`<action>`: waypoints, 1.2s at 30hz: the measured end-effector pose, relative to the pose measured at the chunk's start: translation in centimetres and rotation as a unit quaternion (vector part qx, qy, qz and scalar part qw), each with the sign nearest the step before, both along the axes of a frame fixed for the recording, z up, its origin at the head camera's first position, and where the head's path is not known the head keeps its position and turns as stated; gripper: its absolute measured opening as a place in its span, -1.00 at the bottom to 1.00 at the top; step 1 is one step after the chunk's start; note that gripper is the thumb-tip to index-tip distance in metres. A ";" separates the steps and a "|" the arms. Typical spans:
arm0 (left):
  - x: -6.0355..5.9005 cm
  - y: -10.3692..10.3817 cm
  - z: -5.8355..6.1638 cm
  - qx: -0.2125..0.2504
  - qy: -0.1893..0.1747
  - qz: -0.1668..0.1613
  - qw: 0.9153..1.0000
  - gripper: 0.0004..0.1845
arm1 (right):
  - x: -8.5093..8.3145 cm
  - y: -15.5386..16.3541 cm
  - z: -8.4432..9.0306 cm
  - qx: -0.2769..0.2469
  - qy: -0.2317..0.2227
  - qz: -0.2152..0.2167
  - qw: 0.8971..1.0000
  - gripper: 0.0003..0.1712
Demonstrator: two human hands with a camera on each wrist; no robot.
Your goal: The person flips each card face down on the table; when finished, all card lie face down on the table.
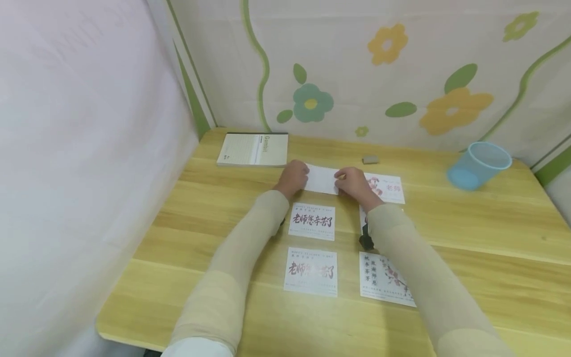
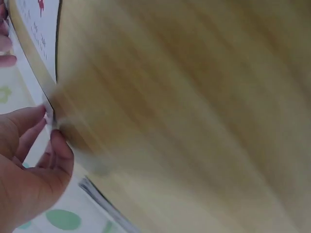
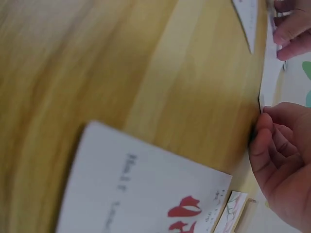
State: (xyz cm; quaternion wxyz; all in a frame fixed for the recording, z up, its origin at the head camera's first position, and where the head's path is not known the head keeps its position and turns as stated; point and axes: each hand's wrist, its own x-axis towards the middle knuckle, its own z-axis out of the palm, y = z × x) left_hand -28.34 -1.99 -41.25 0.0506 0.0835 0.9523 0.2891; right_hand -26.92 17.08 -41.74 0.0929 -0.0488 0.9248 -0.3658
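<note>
Counts of what sits on a wooden table [image 1: 468,233].

Six paper cards in all: five printed face-up cards, plus one blank white card [image 1: 322,179] between two hands. Also one notebook [image 1: 253,149], one blue plastic cup [image 1: 479,165], one small grey eraser [image 1: 370,159].

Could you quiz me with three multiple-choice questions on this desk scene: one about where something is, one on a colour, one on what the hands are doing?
1. Where does the notebook lie?
A. far left of the table
B. inside the cup
C. under the sleeves

2. What colour is the cup?
A. red
B. blue
C. black

3. What are the left hand and right hand doing?
A. resting apart
B. lifting the cup
C. holding one white card by its ends

Answers: 1 A, it sits by the left wall; 2 B, translucent blue plastic; 3 C, each hand pinches one end.
</note>
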 end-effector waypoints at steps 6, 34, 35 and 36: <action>0.9 0.4 0.3 0.000 -0.013 0.044 0.999 -0.69 | 0.2 0.2 0.3 0.019 0.004 0.003 1.000 -0.62; 11.5 -3.0 3.1 0.544 -0.288 0.188 0.765 -0.48 | 12.6 -2.6 4.5 -0.092 -0.167 0.061 0.980 -0.17; 11.4 -2.9 3.0 0.573 -0.291 0.174 0.746 -0.49 | 12.6 -2.8 4.6 -0.121 -0.173 0.060 0.976 -0.18; 11.5 -2.7 2.9 0.592 -0.296 0.150 0.735 -0.51 | 12.7 -2.9 4.7 -0.152 -0.179 0.060 0.970 -0.19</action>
